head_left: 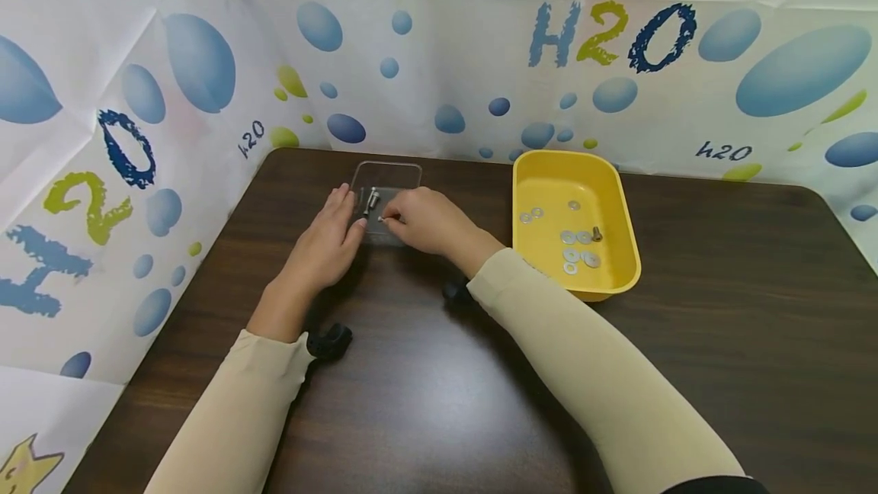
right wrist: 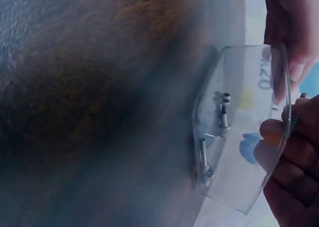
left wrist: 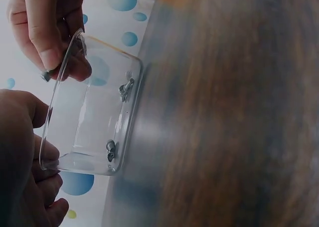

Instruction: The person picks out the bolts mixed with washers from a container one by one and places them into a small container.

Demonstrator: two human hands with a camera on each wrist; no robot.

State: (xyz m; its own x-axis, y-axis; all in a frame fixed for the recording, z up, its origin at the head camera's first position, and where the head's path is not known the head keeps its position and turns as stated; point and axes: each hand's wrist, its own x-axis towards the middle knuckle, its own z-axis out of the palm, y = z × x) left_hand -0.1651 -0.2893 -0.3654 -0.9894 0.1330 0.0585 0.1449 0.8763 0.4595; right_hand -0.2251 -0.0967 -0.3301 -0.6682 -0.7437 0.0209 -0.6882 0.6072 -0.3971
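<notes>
A small clear plastic box [head_left: 387, 174] stands at the back left of the table. Silver bolts [head_left: 373, 199] lie inside it, also visible through its wall in the left wrist view. Along the box's left side my left hand [head_left: 320, 244] rests with fairly straight fingers, its thumb near the front corner. My right hand [head_left: 432, 221] is at the box's right side, thumb and fingertips pinching a small metal bolt [left wrist: 46, 76] by the rim. Most of that bolt is hidden by the fingers.
To the right stands a yellow tray [head_left: 524, 174], holding several flat washers [head_left: 571, 255] and a bolt [head_left: 597, 234]. Behind and left of the dark wooden table [head_left: 425, 402] hangs a printed white sheet [head_left: 466, 36].
</notes>
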